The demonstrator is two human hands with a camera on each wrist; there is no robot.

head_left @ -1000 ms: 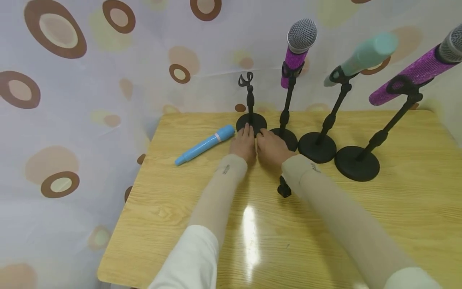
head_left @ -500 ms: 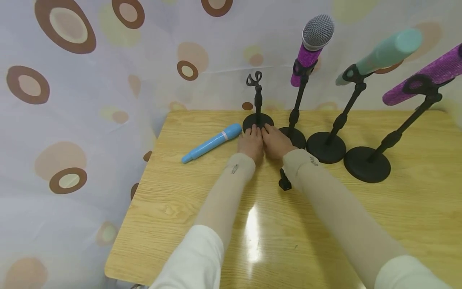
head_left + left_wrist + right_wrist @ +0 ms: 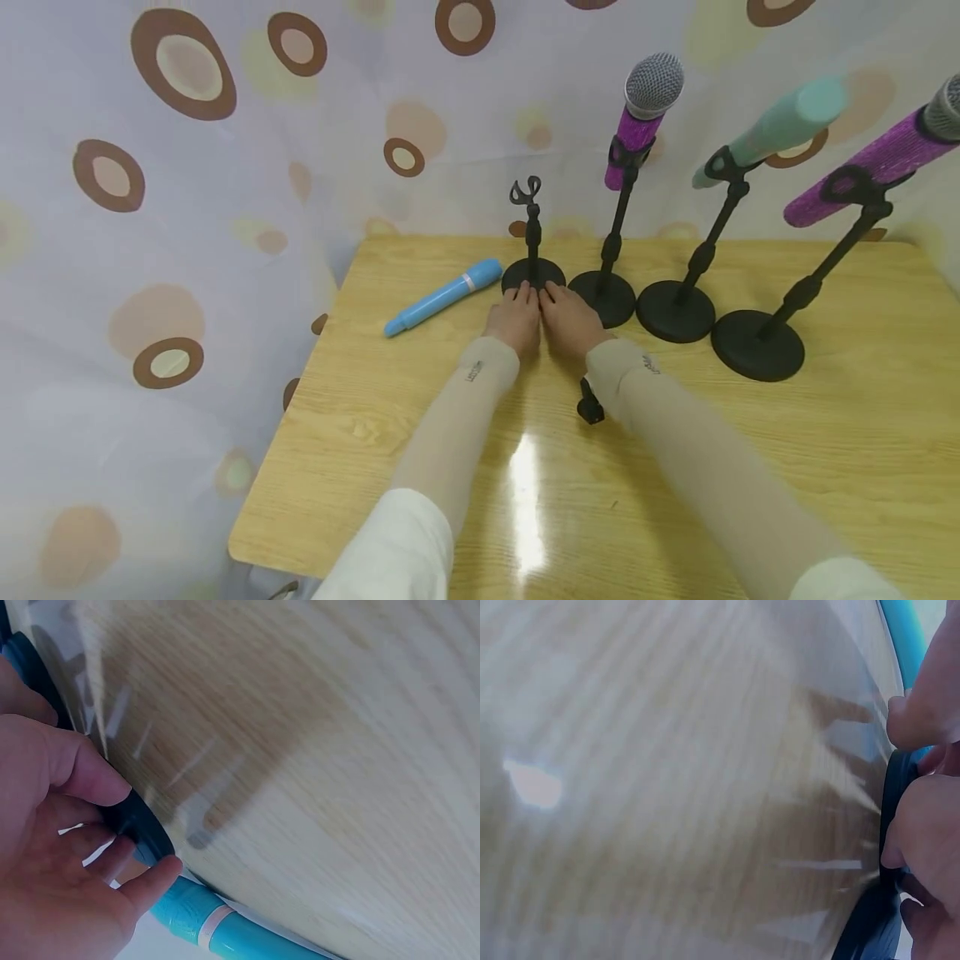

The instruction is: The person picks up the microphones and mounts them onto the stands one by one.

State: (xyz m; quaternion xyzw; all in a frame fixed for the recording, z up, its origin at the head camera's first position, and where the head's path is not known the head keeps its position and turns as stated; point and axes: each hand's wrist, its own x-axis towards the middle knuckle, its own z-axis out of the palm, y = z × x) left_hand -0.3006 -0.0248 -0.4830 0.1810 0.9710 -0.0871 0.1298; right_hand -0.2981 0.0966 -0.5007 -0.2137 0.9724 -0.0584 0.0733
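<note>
at the table's point(image 3: 420, 400) back edge, my left hand point(image 3: 514, 320) and right hand point(image 3: 570, 317) rest flat-fingered on the empty stand's point(image 3: 533, 268) base, gripping nothing. i'd best press evenly and slide it slowly, clear of the blue mic point(image 3: 442, 297).

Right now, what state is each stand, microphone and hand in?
Empty stand: upright, clip holds nothing, both hands at its base.
Blue microphone: lying flat on the table, beside that stand.
Three other stands: upright, each holding a microphone.
Left hand: fingertips on the base's rim.
Right hand: fingertips on the base's rim.
Small black part: lying on the table.
</note>
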